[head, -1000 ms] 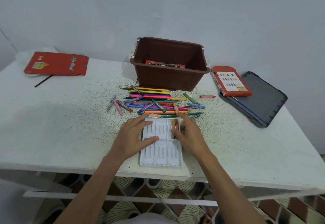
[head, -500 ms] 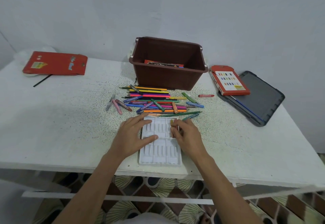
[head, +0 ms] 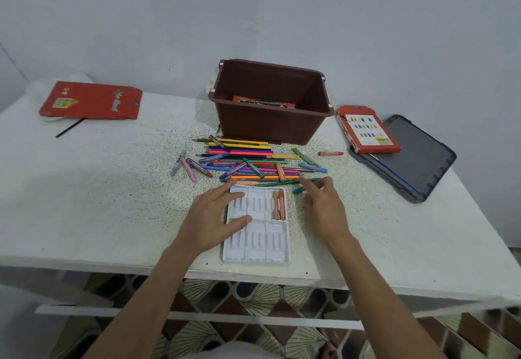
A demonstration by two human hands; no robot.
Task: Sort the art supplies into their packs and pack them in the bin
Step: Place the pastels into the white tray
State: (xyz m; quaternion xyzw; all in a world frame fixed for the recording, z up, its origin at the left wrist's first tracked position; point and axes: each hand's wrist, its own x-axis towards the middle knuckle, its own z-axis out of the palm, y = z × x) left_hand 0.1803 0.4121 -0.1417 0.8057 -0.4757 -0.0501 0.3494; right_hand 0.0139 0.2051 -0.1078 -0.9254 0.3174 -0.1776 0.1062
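— Head view: how do things lie around the white crayon tray?

— The left hand lies flat on the tray's left half, fingers straight, pressing it to the counter. The right hand is released and grasps nothing. Its fingers stretch past the tray's far right corner toward a green crayon; whether they touch it I cannot tell. Two orange crayons lie in the tray's far right compartment, and the other slots I can see hold nothing.

— And the risk?

— The loose pile of pencils and crayons lies just beyond the tray's far edge. That green crayon lies beside a dark green pencil, so a careless pinch could drag the pencil along or roll the crayon away.

— Anything else?

— The tray looks thin and light, and it sits near the counter's front edge. If the left hand lifts, a nudge might slide the tray off and spill both crayons. A pencil could also be mistaken for a crayon and land in a slot. The brown bin stands beyond the pile, farther from the tray.
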